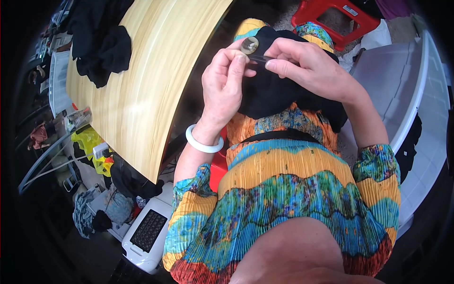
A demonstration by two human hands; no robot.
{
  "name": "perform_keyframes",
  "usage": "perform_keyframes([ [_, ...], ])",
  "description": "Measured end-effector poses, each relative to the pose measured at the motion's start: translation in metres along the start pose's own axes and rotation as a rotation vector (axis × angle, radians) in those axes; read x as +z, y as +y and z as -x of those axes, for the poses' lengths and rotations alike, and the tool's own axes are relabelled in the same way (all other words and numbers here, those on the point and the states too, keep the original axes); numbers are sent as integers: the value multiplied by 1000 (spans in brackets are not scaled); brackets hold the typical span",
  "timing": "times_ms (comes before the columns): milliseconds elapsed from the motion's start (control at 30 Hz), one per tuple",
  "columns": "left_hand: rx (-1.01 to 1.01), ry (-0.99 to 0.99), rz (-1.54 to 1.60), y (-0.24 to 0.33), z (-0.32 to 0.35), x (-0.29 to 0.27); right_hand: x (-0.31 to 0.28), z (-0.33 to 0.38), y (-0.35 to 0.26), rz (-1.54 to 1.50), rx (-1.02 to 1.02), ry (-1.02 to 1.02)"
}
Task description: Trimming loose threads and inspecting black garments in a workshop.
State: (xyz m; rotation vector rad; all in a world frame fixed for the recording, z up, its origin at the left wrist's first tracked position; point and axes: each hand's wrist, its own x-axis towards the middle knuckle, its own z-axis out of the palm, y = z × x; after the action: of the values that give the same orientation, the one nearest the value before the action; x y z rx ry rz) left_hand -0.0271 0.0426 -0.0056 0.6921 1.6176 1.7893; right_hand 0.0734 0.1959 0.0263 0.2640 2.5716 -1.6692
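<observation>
Button (249, 46) (round, pale) faces up; both hands pinch black cloth (272, 92).

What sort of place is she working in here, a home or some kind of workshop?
Probably a small home sewing or garment workroom. Black cloth pieces lie heaped on a long pale wooden table, a red plastic stool stands on the floor, and both hands work a round tan button against black fabric.

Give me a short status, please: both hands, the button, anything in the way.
Left hand pinches pale button. Right hand presses black cloth beside it. Nothing blocks the button.
</observation>
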Motion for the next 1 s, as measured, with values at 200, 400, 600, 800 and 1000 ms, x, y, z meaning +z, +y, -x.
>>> perform_keyframes([
  [200,263,21,-206,-9,1,3,2,-5,5,-94,-62,53],
  [400,344,55,-370,-19,2,5,5,-7,10,-75,-56,75],
  [600,149,91,-153,-14,2,4,9,-8,14,-488,-126,180],
  [800,9,-87,5,19,7,10,5,-7,26,-463,-158,163],
  [1000,125,-139,-226,9,-19,-18,-22,7,10,-526,-63,106],
])
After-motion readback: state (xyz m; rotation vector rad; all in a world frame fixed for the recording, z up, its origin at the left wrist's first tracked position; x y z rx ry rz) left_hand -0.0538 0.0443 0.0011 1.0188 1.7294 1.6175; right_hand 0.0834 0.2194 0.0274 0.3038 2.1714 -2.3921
